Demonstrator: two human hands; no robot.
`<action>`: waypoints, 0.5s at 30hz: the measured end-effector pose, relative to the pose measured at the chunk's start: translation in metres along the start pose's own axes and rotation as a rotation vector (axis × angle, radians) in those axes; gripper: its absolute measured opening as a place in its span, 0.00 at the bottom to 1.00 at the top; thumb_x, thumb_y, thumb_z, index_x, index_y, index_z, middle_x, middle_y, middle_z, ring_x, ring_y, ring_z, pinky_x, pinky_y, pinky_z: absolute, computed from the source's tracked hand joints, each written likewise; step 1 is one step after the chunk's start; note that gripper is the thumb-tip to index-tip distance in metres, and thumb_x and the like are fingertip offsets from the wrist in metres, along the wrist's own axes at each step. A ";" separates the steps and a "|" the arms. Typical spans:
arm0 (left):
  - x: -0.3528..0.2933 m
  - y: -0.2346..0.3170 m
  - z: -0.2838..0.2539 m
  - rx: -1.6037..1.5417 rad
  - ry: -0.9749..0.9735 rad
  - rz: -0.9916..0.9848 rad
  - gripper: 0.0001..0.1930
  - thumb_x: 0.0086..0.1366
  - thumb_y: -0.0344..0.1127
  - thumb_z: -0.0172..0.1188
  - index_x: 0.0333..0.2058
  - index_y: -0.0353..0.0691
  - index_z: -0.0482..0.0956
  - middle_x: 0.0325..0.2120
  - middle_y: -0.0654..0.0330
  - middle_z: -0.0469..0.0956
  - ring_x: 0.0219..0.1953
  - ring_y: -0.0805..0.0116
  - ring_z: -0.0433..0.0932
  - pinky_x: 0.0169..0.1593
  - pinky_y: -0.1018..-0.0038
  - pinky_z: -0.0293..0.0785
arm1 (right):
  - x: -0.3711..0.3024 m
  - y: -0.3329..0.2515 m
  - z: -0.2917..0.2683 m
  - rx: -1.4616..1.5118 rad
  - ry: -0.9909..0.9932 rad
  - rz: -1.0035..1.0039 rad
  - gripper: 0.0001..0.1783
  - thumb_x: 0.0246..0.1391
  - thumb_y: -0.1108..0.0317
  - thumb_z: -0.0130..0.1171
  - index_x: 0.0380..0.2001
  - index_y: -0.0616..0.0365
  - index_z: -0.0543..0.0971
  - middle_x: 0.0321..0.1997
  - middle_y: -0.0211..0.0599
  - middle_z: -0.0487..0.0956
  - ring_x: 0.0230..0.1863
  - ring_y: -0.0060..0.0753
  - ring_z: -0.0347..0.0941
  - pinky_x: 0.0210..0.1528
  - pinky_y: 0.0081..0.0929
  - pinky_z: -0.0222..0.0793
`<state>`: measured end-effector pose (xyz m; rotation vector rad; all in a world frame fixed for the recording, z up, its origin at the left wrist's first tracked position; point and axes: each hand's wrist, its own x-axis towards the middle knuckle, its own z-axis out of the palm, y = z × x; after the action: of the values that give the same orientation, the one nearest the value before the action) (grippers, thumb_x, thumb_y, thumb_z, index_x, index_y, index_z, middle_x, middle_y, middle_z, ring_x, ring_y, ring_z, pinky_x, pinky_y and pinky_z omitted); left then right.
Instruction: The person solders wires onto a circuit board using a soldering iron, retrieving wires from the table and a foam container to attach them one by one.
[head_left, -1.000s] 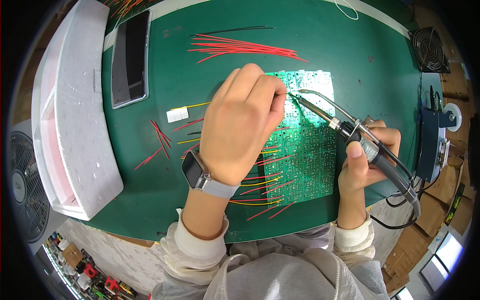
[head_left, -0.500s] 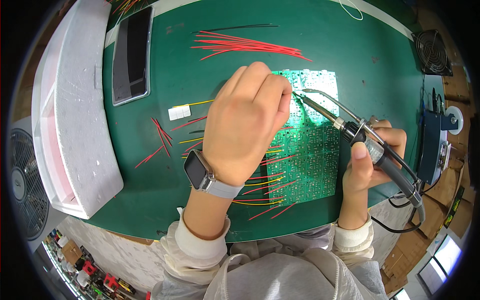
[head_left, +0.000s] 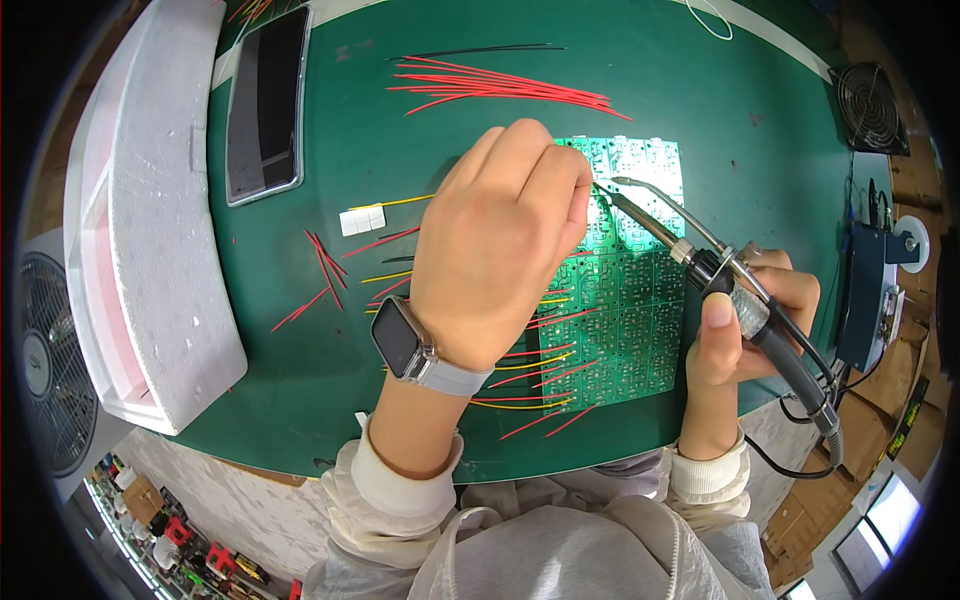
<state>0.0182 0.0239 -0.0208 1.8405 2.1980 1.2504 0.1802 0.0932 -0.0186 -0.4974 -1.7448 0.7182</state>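
My right hand (head_left: 745,320) is closed around a soldering iron (head_left: 775,345) with a thin curved metal tube (head_left: 680,208) fixed alongside it. The iron's tip meets the upper part of a green circuit board panel (head_left: 640,340), close to my left fingertips. My left hand (head_left: 510,220) is pinched over the panel's upper left edge. What its fingers hold is hidden behind them. Red and yellow wires (head_left: 535,406) reach over the panel's left side, and more wire ends (head_left: 395,240) show left of my left hand.
On the green mat (head_left: 760,90) lie a bundle of red wires (head_left: 500,85), a few loose red wires (head_left: 323,262), white square pieces (head_left: 362,219) and a phone (head_left: 268,105). A white foam box (head_left: 170,220) borders the left. At right stand a small fan (head_left: 868,107) and a blue device (head_left: 868,290).
The whole view has shifted slightly, so the mat and its things appear a little farther right. Both hands keep nearly the same pose at the panel, with the iron's tip still beside my left fingertips.
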 end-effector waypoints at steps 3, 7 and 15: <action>0.000 0.000 0.000 -0.001 -0.004 -0.005 0.09 0.40 0.23 0.59 0.21 0.39 0.68 0.21 0.60 0.63 0.25 0.63 0.67 0.29 0.71 0.67 | -0.001 0.001 -0.001 -0.006 -0.011 -0.009 0.19 0.39 0.64 0.61 0.25 0.64 0.63 0.16 0.37 0.67 0.16 0.21 0.61 0.19 0.16 0.60; 0.000 -0.001 0.000 0.000 0.001 0.005 0.09 0.40 0.23 0.58 0.21 0.39 0.68 0.21 0.60 0.63 0.25 0.63 0.67 0.29 0.71 0.66 | -0.001 -0.001 -0.002 -0.020 -0.012 0.001 0.20 0.39 0.63 0.61 0.26 0.63 0.62 0.18 0.38 0.68 0.16 0.20 0.61 0.20 0.16 0.60; 0.000 -0.002 -0.001 0.023 0.014 0.031 0.09 0.41 0.25 0.59 0.22 0.39 0.68 0.21 0.60 0.63 0.25 0.63 0.67 0.29 0.71 0.67 | -0.001 0.000 0.001 -0.007 -0.017 -0.011 0.20 0.40 0.62 0.61 0.26 0.63 0.62 0.18 0.37 0.68 0.16 0.20 0.60 0.20 0.15 0.59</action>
<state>0.0167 0.0233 -0.0216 1.8869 2.2081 1.2524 0.1799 0.0922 -0.0193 -0.4867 -1.7650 0.7107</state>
